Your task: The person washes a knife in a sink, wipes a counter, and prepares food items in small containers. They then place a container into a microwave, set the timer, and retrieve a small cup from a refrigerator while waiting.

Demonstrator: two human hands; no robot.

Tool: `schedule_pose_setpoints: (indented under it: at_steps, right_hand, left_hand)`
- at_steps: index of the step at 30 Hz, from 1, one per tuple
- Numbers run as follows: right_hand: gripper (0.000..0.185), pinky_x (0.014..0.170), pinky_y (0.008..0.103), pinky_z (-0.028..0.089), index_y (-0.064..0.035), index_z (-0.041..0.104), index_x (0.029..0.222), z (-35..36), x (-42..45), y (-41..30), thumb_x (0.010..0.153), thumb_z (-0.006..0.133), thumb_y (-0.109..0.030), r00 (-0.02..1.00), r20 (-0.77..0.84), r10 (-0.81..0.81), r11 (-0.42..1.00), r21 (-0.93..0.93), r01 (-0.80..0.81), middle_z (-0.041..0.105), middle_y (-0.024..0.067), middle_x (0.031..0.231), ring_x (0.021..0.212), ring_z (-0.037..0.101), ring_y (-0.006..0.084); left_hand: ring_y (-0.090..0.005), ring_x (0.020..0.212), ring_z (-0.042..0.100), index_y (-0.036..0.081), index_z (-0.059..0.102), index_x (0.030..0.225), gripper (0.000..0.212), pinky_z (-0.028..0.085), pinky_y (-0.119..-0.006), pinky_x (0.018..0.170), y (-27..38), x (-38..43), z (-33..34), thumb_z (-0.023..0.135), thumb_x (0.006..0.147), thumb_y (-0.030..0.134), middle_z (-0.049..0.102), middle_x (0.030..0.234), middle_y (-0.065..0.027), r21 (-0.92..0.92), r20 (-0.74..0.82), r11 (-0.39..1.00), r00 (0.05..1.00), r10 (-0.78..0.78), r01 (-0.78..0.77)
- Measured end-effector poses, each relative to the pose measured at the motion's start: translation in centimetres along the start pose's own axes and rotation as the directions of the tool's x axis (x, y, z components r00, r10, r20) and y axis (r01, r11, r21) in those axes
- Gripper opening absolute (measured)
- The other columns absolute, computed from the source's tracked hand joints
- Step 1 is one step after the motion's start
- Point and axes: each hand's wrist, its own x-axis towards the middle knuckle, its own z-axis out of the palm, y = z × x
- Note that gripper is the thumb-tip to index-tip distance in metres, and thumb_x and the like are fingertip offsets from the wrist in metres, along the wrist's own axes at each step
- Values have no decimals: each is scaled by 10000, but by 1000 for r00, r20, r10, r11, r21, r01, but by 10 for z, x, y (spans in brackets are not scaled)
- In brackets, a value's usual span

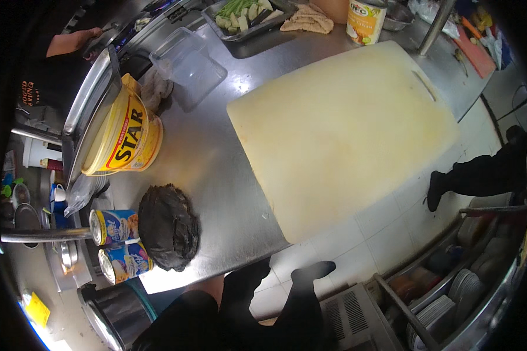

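Neither of my hands is in view; only a bit of bare forearm (209,291) shows below the steel table (215,184). Before me a large off-white cutting board (342,136) lies at an angle, its near edge jutting past the tabletop. Left of it rests a round, black, crumpled bundle (169,226), its material unclear. Two blue cans (118,226) of Angel brand stand one beside the other against that bundle. Farther off is a yellow Star plastic tub (134,136), with a metal tray (92,114) beside it.
A clear plastic container (189,61), a metal tray of cut vegetables (246,17), a folded cloth (309,19) and a UFC can (364,22) line the back. Another person's hand (90,34) is at upper left; someone's leg (478,175) shows at right. Stacked plates (430,318) fill a low rack.
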Motion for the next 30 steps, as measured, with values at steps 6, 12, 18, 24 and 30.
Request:
schedule_pose_setpoints:
  at_steps: [6,12,18,24,30]
  right_hand:
    - [185,899,492,449,-77,704,1095,-9,0,-1,951,619,-158,993,99,-71,996,69,64,707,116,1053,967,623,324]
    - [181,918,506,444,-84,700,1100,-10,-5,-22,943,629,-141,998,53,32,997,66,-35,706,103,1046,1014,632,327]
    - [191,1024,543,360,-115,729,1042,-8,-18,2,939,640,-249,978,197,69,996,43,-79,703,108,1057,1051,618,361]
    - [346,1098,538,333,-50,677,1131,-6,-16,9,952,626,-341,934,297,197,901,321,-292,663,211,1154,1159,547,399]
    - [408,960,450,475,29,624,1210,15,81,-56,983,597,-309,820,572,-10,664,618,-422,671,180,1108,1031,620,321]
  left_hand:
    - [-300,1087,608,59,502,1299,446,529,-459,867,-7,-1,3,637,880,128,581,1263,-158,-126,26,991,999,-32,35]
    - [-303,1065,618,60,498,1286,446,544,-481,829,-5,-2,0,639,868,126,580,1254,-154,-257,51,965,998,-44,55]
    - [-306,1043,627,60,493,1274,447,560,-503,791,0,-31,0,641,857,125,580,1244,-149,-531,112,836,989,-92,138]
    - [-309,1020,637,60,488,1261,448,576,-526,753,12,-115,-15,643,845,123,580,1234,-145,-860,218,444,968,-125,251]
    - [-345,1024,644,30,506,1236,523,603,-559,721,9,-258,-44,656,736,0,597,1178,-166,-959,284,-10,957,-53,284]
